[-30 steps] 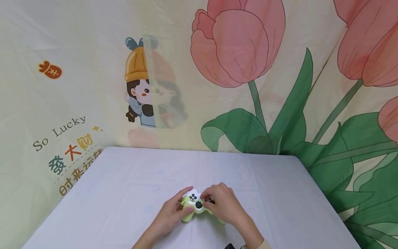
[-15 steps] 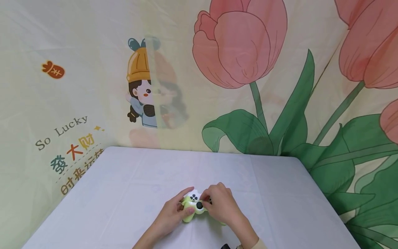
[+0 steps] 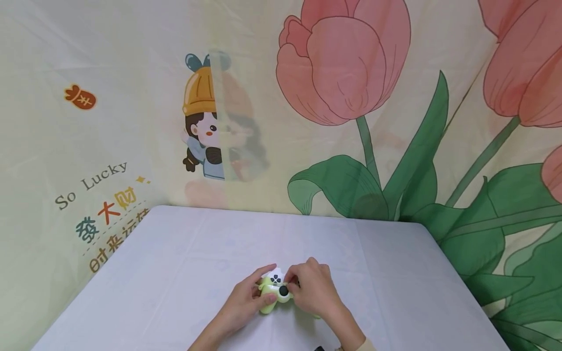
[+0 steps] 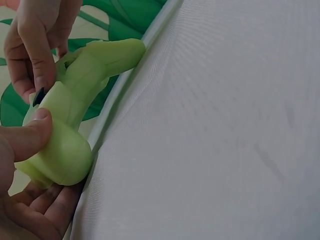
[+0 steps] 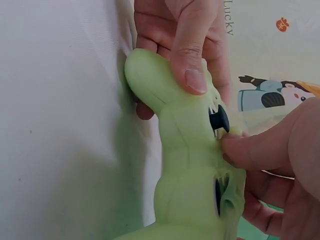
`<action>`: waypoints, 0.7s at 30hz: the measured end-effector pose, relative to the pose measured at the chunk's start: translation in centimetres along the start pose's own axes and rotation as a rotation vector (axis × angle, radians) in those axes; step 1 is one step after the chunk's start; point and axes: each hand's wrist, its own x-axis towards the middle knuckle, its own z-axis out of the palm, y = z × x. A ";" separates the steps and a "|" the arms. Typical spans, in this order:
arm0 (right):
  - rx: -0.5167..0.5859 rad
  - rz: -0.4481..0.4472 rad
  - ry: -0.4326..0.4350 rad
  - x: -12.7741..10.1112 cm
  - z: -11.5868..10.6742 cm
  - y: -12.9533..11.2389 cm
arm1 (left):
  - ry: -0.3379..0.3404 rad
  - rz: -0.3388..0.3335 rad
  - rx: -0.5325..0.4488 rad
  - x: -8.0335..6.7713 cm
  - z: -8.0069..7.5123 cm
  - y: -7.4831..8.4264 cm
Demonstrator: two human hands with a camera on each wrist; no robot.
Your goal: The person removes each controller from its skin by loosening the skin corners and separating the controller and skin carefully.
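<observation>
A white game controller [image 3: 276, 273] with black buttons sits in a light green soft cover [image 3: 267, 304], just over the white table. My left hand [image 3: 243, 298] grips its left end, thumb on the cover's front and fingers behind. With thumb and fingers, my right hand [image 3: 315, 291] pinches the cover's edge at the controller's middle, beside the left thumbstick [image 3: 283, 291]. In the right wrist view that thumbstick [image 5: 219, 120] pokes out through the cover, and the other thumbstick [image 5: 218, 196] lies partly behind a bunched fold. The right hand hides much of the controller's right half in the head view.
The table [image 3: 197, 253] has a white cloth over it. Behind it hangs a printed curtain [image 3: 246, 29] with tulips, a cartoon figure and lettering. A dark object [image 3: 319, 348] shows at the bottom edge near the right wrist.
My right hand has shifted slightly along the controller and now covers more of its right side. The left hand keeps its grip, and the head view has turned slightly.
</observation>
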 end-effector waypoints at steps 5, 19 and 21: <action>0.006 0.024 0.028 -0.1 0.4 0.3 | 0.004 0.003 -0.004 0.1 0.0 -0.1; -0.004 -0.036 0.054 -1.1 0.2 0.4 | 0.029 -0.007 0.060 0.1 0.1 0.3; -0.014 -0.045 0.050 -1.3 0.2 0.4 | 0.029 -0.007 0.069 0.1 0.1 0.4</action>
